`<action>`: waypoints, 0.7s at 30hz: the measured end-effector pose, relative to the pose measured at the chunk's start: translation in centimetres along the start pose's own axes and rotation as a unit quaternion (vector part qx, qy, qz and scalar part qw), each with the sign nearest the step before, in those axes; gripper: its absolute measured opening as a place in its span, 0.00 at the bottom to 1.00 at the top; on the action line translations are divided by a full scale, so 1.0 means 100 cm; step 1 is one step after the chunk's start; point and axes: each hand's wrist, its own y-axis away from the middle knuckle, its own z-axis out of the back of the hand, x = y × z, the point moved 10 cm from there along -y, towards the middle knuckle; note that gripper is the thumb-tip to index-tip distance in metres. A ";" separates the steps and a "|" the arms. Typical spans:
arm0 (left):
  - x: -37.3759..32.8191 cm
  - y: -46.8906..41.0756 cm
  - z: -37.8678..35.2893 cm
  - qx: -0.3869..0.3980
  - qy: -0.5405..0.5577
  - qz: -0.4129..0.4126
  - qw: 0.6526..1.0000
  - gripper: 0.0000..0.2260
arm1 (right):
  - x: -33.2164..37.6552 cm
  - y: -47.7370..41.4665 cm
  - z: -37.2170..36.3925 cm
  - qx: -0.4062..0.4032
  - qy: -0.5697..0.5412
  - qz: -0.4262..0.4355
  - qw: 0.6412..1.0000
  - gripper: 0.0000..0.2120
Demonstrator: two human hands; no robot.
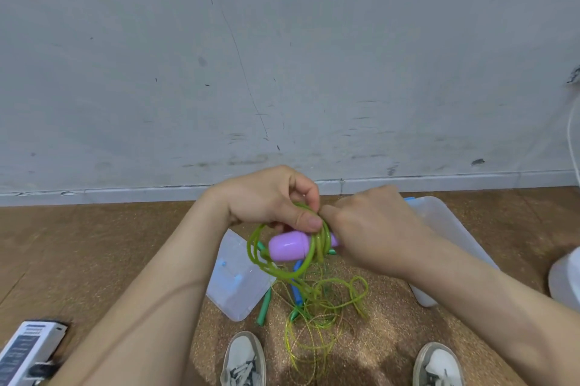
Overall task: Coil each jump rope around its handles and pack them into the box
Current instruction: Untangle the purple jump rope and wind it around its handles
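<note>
While both arms reach out in front of the body, the person holds one jump rope [299, 247] up above the floor [94, 254], between a clear plastic box [445, 222] and its lid [233, 288]. The left grip [270, 197] is clenched on the green cord [317, 247]: the thumb presses down on the gathered strands and the fingers curl behind them. Several turns of that cord are wound round the purple handle [287, 247], which lies roughly level, its rounded end pointing left. Looser loops sag to the left of and below the handle.

The right grip [373, 228] is seen from the back. It closes over the right end of the purple handle, and its forefinger reaches across to meet the left thumb at the cord. How the other fingers lie underneath cannot be told.

From the bundle the cord trails down into a tangle on the floor just ahead of the person's two pale sneakers [244, 360]. In that heap lie green handles [264, 307], a blue handle [296, 290] and a thin yellow-green cord [314, 332] in wide loops.

The box sits on the floor to the right, partly hidden by the right forearm. The lid lies flat to the left of the heap, with small blue clips on it and one green handle touching its near corner. A white device [28, 345] shows at the lower left, and a scuffed grey wall [282, 56] rises behind.
</note>
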 end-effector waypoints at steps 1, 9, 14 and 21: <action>0.000 -0.001 -0.004 0.014 0.025 -0.010 1.000 0.11 | 0.000 0.001 -0.001 -0.007 -0.009 0.005 1.000 0.13; -0.001 -0.006 0.030 -0.128 0.087 -0.068 0.986 0.11 | -0.030 0.004 0.028 -0.108 -0.039 -0.045 0.992 0.17; 0.003 -0.009 0.035 -0.188 0.111 -0.073 0.973 0.12 | -0.044 0.016 0.038 -0.137 -0.117 -0.084 0.980 0.10; 0.014 -0.036 0.005 -0.201 0.148 -0.001 0.968 0.17 | -0.083 0.021 -0.006 -0.071 -0.356 -0.246 0.899 0.16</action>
